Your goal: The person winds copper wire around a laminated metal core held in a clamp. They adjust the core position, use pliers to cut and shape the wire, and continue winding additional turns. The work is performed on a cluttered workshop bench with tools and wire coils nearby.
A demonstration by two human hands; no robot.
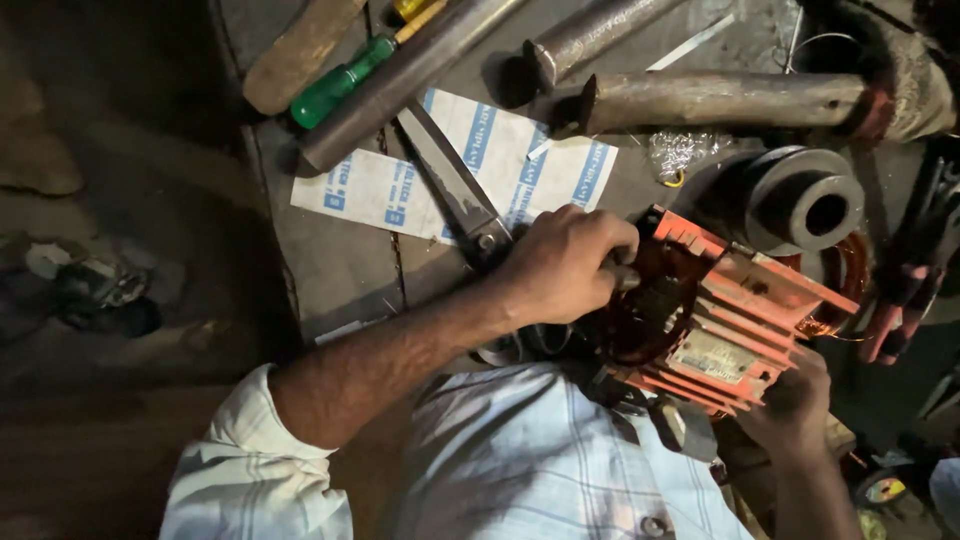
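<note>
On workbench edge, against person's lap, sits orange finned motor housing (725,325), copper winding (835,290) showing inside. Left hand (565,262) clenched over dark tool at housing mouth; tool itself mostly hidden. Right hand (795,400) grasps housing lower corner, steadying. Housing looks heavy, rigid, fins sharp; windings fragile, so hold by outer body. Room tight: steel pipes (720,100), pulley (805,200), big scissors (455,185), green screwdriver (340,85) crowd bench behind.

Dim, warm light on the centre; edges perhaps blurred, deeply shadowed.
</note>
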